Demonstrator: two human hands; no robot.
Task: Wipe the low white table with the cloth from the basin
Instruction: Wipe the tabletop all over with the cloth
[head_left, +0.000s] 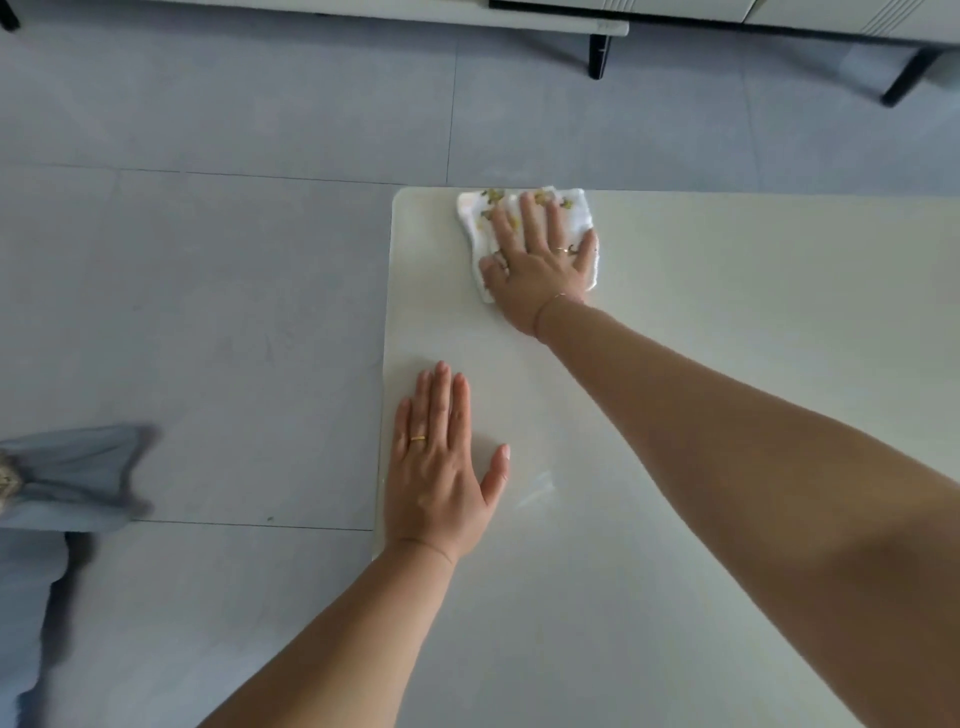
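Pale furniture on black legs (597, 54) lines the frame's top above grey floor tiles (208, 260). On the white table (727, 312), the right hand (535, 260) presses flat on the cloth (524, 234) near its upper-left corner; the left hand (441, 467) lies flat lower down.

Soft daylight, blurred wide-angle edges

no readable text, labels, brands or numbers anywhere
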